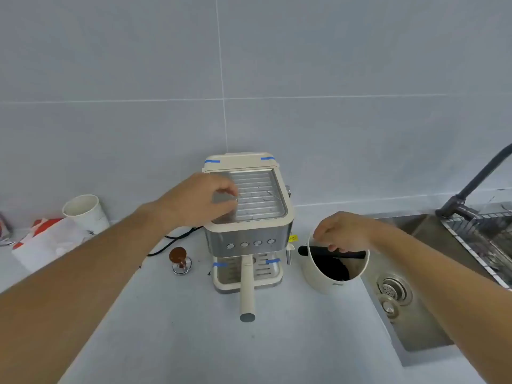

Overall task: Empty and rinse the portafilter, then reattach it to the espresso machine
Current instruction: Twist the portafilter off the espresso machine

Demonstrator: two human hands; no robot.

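Observation:
A cream and steel espresso machine [249, 217] stands on the counter against the tiled wall. The portafilter [247, 289] sits locked under its group head, with the long cream handle pointing toward me. My left hand [199, 200] rests on the machine's ribbed top tray at its left edge, fingers curled with nothing in them. My right hand [342, 231] hovers over the rim of the white knock box [327, 275], fingers bent down and loosely apart, holding nothing. A black bar crosses the knock box, and dark coffee grounds lie inside.
A tamper [180, 260] with a brown knob stands left of the machine beside a black power cord [169, 242]. A paper cup [84, 212] and a white bag [47, 242] lie far left. The steel sink [410, 314], dark faucet [471, 184] and a wire rack [482, 239] are at right.

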